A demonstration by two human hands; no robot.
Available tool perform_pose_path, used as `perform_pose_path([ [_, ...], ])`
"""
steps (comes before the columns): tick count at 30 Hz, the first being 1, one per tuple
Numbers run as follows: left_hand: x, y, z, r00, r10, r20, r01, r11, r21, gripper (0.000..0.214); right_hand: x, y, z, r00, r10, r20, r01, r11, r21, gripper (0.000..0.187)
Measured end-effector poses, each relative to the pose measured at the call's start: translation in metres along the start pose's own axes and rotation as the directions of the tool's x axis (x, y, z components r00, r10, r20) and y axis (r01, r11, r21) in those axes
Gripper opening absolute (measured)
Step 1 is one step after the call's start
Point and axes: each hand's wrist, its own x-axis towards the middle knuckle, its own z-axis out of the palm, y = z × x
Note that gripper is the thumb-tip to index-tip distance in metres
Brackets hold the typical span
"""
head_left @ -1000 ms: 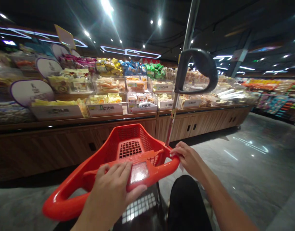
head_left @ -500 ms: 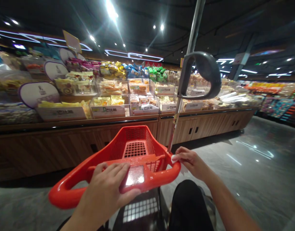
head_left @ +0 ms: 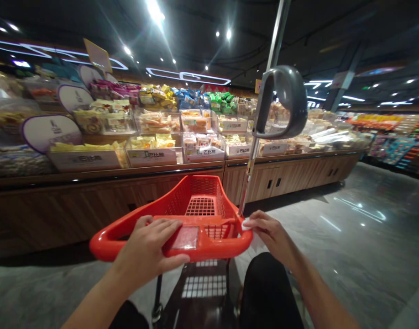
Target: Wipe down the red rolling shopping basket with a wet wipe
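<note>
A red plastic shopping cart point(head_left: 219, 249) stands in front of me, its basket pointing forward. My left hand point(head_left: 148, 246) lies over the left-centre of its handle, fingers across the top and thumb along the near side, next to a clear rectangular panel point(head_left: 185, 237). At the handle's right corner, my right hand point(head_left: 269, 230) pinches a small white tissue or cloth point(head_left: 246, 224) against the red plastic. Beside that corner rises a metal pole point(head_left: 252, 171) with a dark grey looped grip point(head_left: 300, 103). The visible basket floor is bare red grating.
Ahead runs a long wooden display counter point(head_left: 182, 183) with clear bins of packaged snacks point(head_left: 156, 141). Rounded white signs point(head_left: 52, 132) stand at its left. Shiny grey floor point(head_left: 360, 219) stretches to the right, toward more shelves point(head_left: 394, 137). My knee point(head_left: 271, 292) is close below the handle.
The cart has swung: its handle's left end has shifted up and right in view, and the basket's front has moved right. My left hand moved slightly with it; the right stays at the corner.
</note>
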Motion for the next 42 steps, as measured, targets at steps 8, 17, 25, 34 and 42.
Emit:
perform_pose_path([
  [8, 0.005, -0.021, 0.005, 0.998, -0.018, 0.066, 0.023, 0.996, -0.083, 0.069, -0.006, -0.011, 0.017, 0.997, 0.052, -0.061, -0.052, 0.999, 0.009, 0.025],
  [17, 0.011, -0.028, 0.001, 0.993, -0.008, 0.116, 0.021, 0.994, -0.107, 0.066, -0.009, 0.004, 0.030, 0.983, -0.016, -0.183, 0.009, 0.999, -0.039, 0.030],
  [25, 0.005, 0.013, -0.014, 0.997, 0.072, -0.042, -0.072, 0.997, -0.005, 0.048, -0.005, 0.010, 0.042, 0.966, -0.017, -0.260, 0.001, 0.998, -0.061, 0.032],
  [34, 0.023, 0.135, 0.013, 0.966, -0.183, -0.182, 0.159, 0.977, -0.143, 0.034, -0.009, -0.010, 0.068, 0.934, 0.003, -0.358, -0.019, 0.999, -0.042, 0.033],
  [42, 0.009, 0.127, 0.018, 0.961, -0.253, -0.113, 0.242, 0.965, -0.100, 0.023, -0.033, -0.025, 0.094, 0.936, -0.063, -0.348, 0.077, 0.997, 0.026, 0.032],
])
